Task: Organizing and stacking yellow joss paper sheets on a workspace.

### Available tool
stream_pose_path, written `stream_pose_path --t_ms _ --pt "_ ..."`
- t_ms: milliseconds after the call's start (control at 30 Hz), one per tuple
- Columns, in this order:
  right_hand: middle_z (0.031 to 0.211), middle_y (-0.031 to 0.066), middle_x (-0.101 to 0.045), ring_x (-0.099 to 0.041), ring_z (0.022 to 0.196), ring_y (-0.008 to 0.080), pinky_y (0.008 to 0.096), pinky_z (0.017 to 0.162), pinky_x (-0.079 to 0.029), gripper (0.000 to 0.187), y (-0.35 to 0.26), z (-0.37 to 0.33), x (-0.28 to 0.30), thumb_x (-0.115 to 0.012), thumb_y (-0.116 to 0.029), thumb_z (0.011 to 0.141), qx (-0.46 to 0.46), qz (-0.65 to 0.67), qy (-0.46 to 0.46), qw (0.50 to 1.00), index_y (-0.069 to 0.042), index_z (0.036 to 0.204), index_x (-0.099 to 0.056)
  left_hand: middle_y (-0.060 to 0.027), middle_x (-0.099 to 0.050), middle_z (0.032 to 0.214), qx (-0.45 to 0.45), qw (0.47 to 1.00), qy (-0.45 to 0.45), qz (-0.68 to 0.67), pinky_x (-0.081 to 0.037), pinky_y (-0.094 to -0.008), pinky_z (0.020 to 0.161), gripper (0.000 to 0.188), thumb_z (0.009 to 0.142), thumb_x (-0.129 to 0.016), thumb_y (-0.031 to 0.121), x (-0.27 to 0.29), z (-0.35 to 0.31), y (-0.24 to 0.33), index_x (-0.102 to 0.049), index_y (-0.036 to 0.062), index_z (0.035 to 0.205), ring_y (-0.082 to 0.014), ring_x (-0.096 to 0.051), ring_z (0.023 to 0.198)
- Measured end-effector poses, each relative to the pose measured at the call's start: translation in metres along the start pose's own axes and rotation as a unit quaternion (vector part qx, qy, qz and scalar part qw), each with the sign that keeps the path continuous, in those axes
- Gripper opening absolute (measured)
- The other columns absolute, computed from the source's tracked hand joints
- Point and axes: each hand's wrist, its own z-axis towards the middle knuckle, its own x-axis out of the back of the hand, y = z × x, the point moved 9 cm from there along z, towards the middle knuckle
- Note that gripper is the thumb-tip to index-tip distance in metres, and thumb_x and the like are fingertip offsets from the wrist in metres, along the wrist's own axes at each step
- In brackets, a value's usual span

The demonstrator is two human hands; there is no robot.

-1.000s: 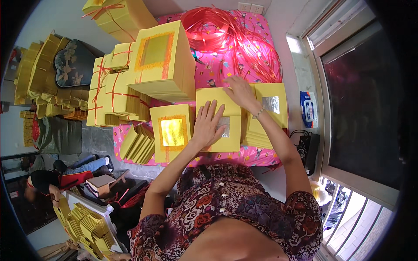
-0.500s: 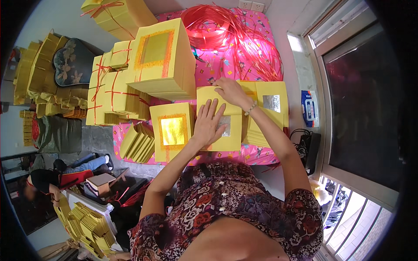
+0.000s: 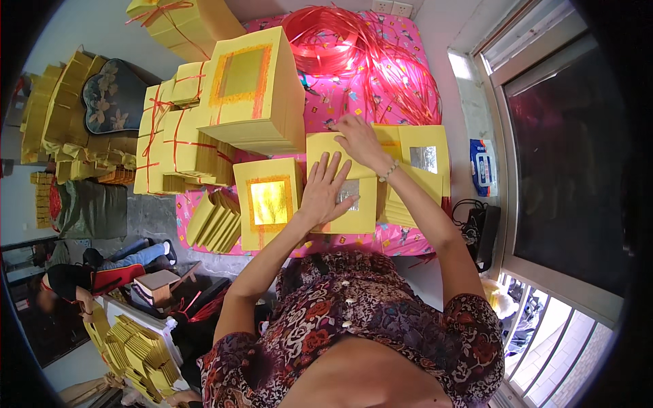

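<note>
My left hand [image 3: 322,196] lies flat with fingers spread on a sheet of yellow paper [image 3: 364,221] bearing a silver square [image 3: 349,194], on top of a stack. My right hand [image 3: 361,143], with a beaded bracelet at the wrist, is bent at the sheet's far edge. Its fingers are drawn together there, and the fingertips are partly hidden. Left of this stack sits another yellow stack [image 3: 269,238] with a shiny gold square framed in orange. To the right is a yellow stack [image 3: 433,180] with a silver square, partly behind my right forearm.
A tall yellow paper block [image 3: 286,102] and bundles tied with red ribbon [image 3: 183,144] stand at the left. Red plastic strips [image 3: 323,44] lie at the back of the pink patterned cloth [image 3: 333,102]. A person [image 3: 71,282] works at lower left beside more yellow stacks [image 3: 139,350].
My right hand has shifted slightly, its fingers bending a little at the sheet's far edge. My left hand stays flat in nearly the same place.
</note>
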Motion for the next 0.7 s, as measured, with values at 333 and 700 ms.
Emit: stream_pose_path --t_ms 333,700 --pt "0.088 0.0126 -0.057 -0.060 0.085 0.0345 0.0455 0.071 -0.049 0.014 -0.027 -0.094 0.024 -0.062 -0.014 0.088 -0.125 0.043 0.052 0.990 -0.004 0.091 -0.053 -0.0234 -0.022 0.157 -0.002 1.000 -0.015 0.013 -0.017 -0.0570 0.117 0.085 0.087 -0.058 0.057 -0.004 -0.003 -0.001 -0.031 0.0095 0.152 -0.0456 -0.015 0.146" --pt "0.083 0.0113 -0.055 -0.059 0.079 0.0323 0.0427 0.069 -0.049 0.015 -0.021 -0.110 0.014 -0.066 -0.013 0.086 -0.049 0.025 0.162 0.985 -0.006 0.089 -0.053 -0.0246 -0.021 0.158 -0.033 0.998 -0.049 0.005 -0.015 -0.0525 0.119 0.089 0.087 -0.057 0.058 0.003 -0.008 -0.018 -0.028 0.0052 0.152 -0.0416 -0.015 0.147"
